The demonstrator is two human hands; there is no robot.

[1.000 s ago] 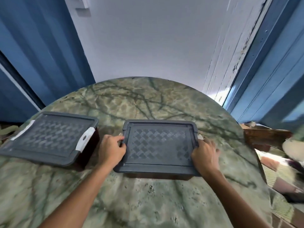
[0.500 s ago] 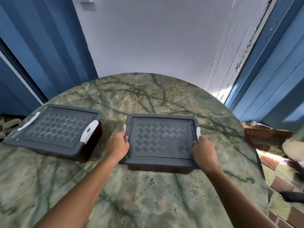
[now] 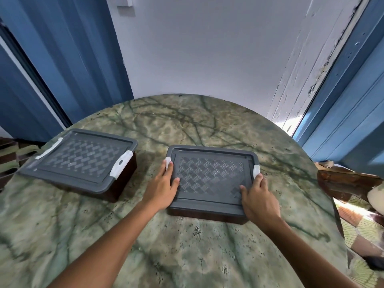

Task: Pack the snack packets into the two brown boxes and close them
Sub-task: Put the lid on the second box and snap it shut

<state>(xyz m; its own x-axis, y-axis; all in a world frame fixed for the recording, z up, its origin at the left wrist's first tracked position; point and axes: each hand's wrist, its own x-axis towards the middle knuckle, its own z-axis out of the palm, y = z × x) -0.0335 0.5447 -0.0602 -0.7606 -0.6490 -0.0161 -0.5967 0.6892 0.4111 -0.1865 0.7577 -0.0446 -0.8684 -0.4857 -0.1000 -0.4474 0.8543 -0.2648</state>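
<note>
Two brown boxes with grey patterned lids and white side clips stand on the round green marble table (image 3: 187,250). The left box (image 3: 81,161) sits shut near the table's left edge, with nothing touching it. The right box (image 3: 212,179) is in front of me, its lid on. My left hand (image 3: 164,188) lies flat on the lid's left edge, fingertips at the left white clip. My right hand (image 3: 257,198) rests on the lid's right front corner, fingers reaching the right clip. No snack packets are visible.
A white wall and blue door frames stand behind the table. Beyond the table's right edge is a wooden piece (image 3: 349,181) and a patterned floor. The table's far half carries nothing.
Both hands have shifted from gripping the right box's sides up onto the top of its lid. The white clips on both sides now lie folded against the lid.
</note>
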